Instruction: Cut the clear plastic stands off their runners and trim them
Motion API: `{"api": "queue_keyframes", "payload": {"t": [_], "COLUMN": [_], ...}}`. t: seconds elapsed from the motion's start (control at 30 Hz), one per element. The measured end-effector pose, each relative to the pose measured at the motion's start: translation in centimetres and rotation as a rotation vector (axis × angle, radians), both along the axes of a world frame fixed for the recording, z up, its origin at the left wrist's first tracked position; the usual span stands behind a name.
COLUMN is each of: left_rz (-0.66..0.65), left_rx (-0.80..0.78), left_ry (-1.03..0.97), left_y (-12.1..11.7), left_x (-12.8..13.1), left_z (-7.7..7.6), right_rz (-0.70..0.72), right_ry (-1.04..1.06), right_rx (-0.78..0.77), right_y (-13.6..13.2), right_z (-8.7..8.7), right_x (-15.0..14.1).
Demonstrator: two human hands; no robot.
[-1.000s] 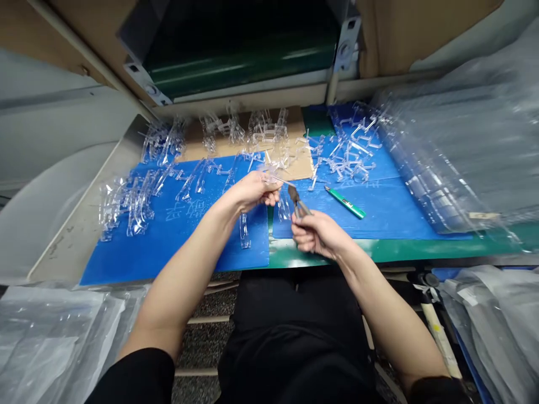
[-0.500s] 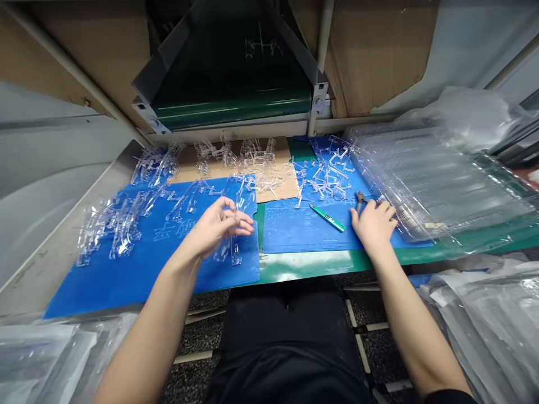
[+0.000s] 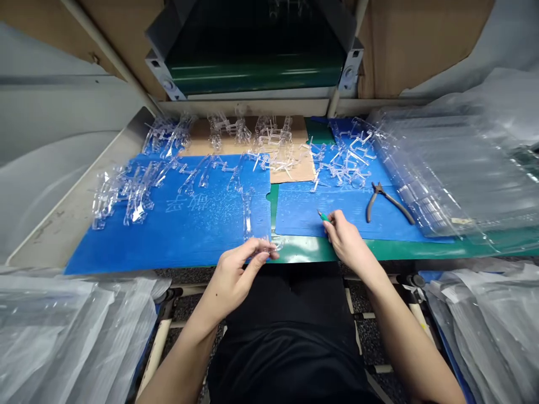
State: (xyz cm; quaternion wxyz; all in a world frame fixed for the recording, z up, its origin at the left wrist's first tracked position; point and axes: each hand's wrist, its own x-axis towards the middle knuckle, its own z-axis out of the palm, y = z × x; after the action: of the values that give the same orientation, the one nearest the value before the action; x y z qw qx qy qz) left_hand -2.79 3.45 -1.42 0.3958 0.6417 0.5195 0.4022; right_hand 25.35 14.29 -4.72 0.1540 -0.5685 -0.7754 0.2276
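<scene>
My left hand (image 3: 236, 272) hovers at the near edge of the bench, its fingers pinched on a small clear plastic part (image 3: 275, 244). My right hand (image 3: 346, 239) is closed around a green utility knife (image 3: 323, 215); only the tip of the knife shows past my fingers. A long clear plastic piece (image 3: 247, 216) lies on the blue mat (image 3: 181, 224) just beyond my left hand. Pliers (image 3: 385, 200) lie loose on the right blue mat (image 3: 303, 210), apart from both hands.
Many clear plastic parts (image 3: 126, 191) are strewn along the back of the mats and over a cardboard sheet (image 3: 295, 168). Stacked clear trays in plastic film (image 3: 455, 168) fill the right. A green conveyor belt (image 3: 252, 67) ends behind. Plastic bags (image 3: 63, 331) hang at both sides.
My right hand left the pliers on the right mat and closed on the green knife. My left hand came back to the bench's near edge with a small clear part.
</scene>
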Motion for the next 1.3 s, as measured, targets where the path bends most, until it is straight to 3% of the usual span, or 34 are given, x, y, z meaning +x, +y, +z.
{"api": "queue_keyframes", "payload": {"t": [0.13, 0.27, 0.47, 0.67, 1.07, 1.3], "left_rz": [-0.074, -0.101, -0.064, -0.043, -0.064, -0.160], "left_rx": [0.141, 0.378, 0.478, 0.492, 0.457, 0.367], "left_ry": [0.073, 0.136, 0.201, 0.221, 0.273, 0.174], "left_y": [-1.0, -0.9, -0.9, -1.2, -1.0, -1.1], "left_x": [0.0, 0.6, 0.9, 1.1, 1.5, 2.2], "left_z": [-0.2, -0.6, 0.1, 0.8, 0.6, 0.8], "right_rz": [0.111, 0.204, 0.308, 0.318, 0.300, 0.068], "right_ry": [0.188, 0.376, 0.198, 0.149, 0.193, 0.112], "right_rx": [-0.089, 0.031, 0.273, 0.303, 0.160, 0.152], "right_y": [-5.0, -8.8, -10.6, -10.8, -10.6, -7.8], "right_z": [2.5, 4.9, 6.9, 6.9, 6.6, 4.0], "right_x": [0.3, -1.0, -2.2, -2.1, -1.8, -1.3]}}
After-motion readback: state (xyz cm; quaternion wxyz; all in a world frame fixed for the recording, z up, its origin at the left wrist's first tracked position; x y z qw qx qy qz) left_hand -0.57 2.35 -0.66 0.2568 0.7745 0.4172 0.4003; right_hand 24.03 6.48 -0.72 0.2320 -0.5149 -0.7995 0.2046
